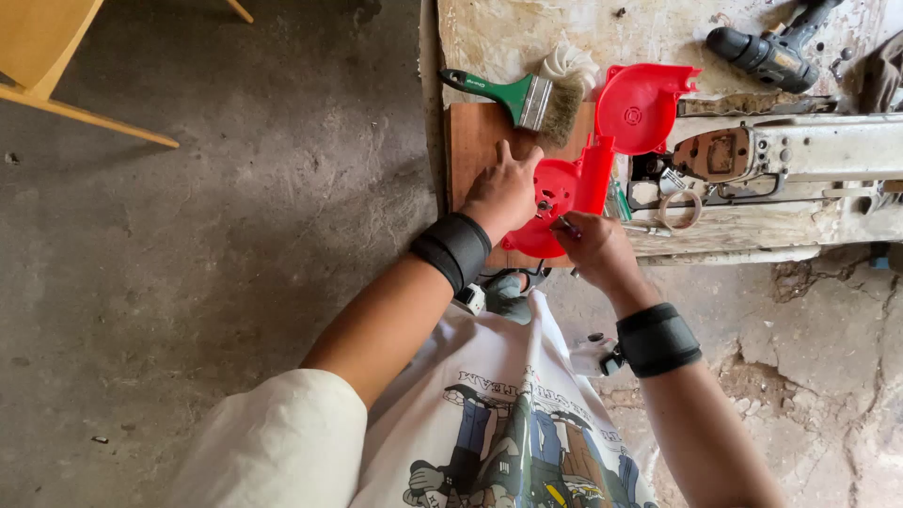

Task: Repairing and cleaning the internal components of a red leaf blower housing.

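Plastic in bright red makes up the housing (555,202) at the middle of the view, lying on a brown board (475,141) at the near edge of a worn, chipped workbench (527,38). Its round near half is partly covered by both hands, so its full shape is hard to make out. The left hand (503,193) lies flat on the housing's 9 o'clock side, fingers spread apart and pressing down, thumb toward 12 o'clock. The right hand (593,246) is at the housing's 5 o'clock edge, fingers pinched together on a small dark thing (567,226); it is too small to tell what it is. Both wrists wear black bands.

At 12 o'clock from the housing a green-handled paintbrush (527,99) lies across the board, bristles touching a second red cover (640,108) at 1 o'clock. At 3 o'clock a dirty white machine body (800,150) runs off the right edge, cut off. A dark power drill (767,56) lies at 2 o'clock, far back, its top cut by the frame.

Below the bench, the floor (235,235) is bare grey concrete, cracked and crumbling at 4 o'clock. A yellow wooden chair (47,56) shows only partly at 10 o'clock.
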